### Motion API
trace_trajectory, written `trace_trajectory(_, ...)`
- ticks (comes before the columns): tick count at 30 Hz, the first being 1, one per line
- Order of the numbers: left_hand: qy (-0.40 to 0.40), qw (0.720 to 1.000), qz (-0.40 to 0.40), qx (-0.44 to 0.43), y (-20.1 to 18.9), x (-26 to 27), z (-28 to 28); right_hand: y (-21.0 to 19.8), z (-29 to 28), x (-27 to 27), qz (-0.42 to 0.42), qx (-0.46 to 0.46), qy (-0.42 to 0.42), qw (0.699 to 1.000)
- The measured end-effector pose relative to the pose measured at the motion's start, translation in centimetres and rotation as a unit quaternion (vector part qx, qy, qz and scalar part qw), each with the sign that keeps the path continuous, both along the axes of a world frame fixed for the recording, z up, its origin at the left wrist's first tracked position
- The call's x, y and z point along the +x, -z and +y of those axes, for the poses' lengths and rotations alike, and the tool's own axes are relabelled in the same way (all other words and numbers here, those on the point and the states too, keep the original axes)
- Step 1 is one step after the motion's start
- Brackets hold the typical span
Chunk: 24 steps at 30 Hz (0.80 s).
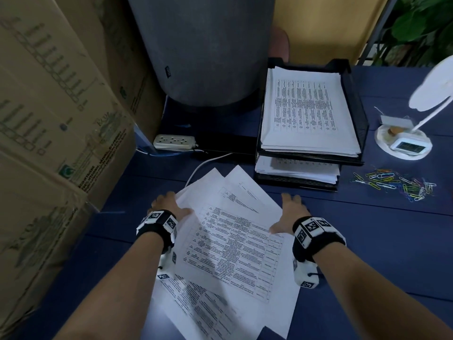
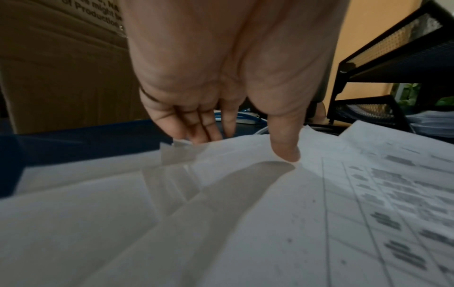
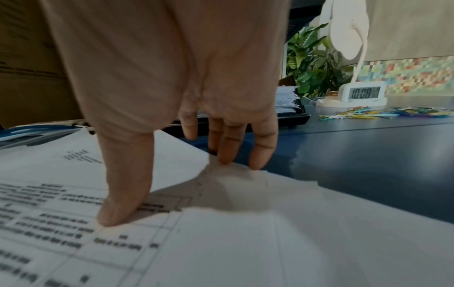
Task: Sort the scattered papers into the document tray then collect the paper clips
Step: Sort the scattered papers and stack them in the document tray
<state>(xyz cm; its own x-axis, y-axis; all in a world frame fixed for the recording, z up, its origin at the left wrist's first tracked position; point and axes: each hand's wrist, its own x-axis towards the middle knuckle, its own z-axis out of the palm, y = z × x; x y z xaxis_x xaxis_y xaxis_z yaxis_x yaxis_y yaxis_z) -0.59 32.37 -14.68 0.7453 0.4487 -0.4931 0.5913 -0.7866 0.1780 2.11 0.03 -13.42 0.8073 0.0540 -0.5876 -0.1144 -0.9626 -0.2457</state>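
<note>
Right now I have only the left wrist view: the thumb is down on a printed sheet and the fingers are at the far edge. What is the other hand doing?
Observer: The right hand mirrors it. Its thumb presses the top sheet of the scattered papers and its fingers are at the pile's right edge.
Operator: Are the clips gathered?
Observer: No. The paper clips lie loose on the blue table, to the right of the document tray.
Operator: Is anything in the tray's top tier?
Observer: Yes, it holds a stack of sheets, with a printed table on the top one.
</note>
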Motion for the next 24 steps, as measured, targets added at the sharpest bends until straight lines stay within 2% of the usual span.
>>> trace_trajectory(6, -0.023, 0.999, -0.021, -0.024, 0.6, 0.4, 1.4, 0.0, 0.8, 0.7, -0.010, 0.019, -0.039, 0.999)
trace_trajectory(10, 0.000, 0.999, -0.030, -0.026, 0.7, 0.1, 2.5, -0.2, 2.3, 0.7, -0.004, 0.064, -0.088, 0.994)
trace_trajectory(13, 0.013, 0.999, -0.038, -0.029, 0.7, -0.5, 2.4, -0.1, 3.8, -0.1, 0.047, 0.151, -0.073, 0.985)
trace_trajectory(17, 0.003, 0.996, -0.071, -0.054, 0.4, -1.1, 1.2, 0.9, 5.4, -1.8, 0.095, 0.160, -0.092, 0.978)
trace_trajectory(20, -0.008, 0.990, -0.133, -0.054, -0.3, -1.2, 0.3, 1.6, 4.7, -2.2, 0.108, 0.186, -0.049, 0.975)
trace_trajectory(22, -0.006, 0.982, -0.184, -0.029, -0.8, -1.1, -0.1, 1.5, 3.0, -1.7, 0.095, 0.195, -0.002, 0.976)
trace_trajectory(24, -0.008, 0.974, -0.223, -0.047, -1.4, -1.2, -0.7, 1.3, 0.8, -1.0, 0.073, 0.196, 0.053, 0.977)
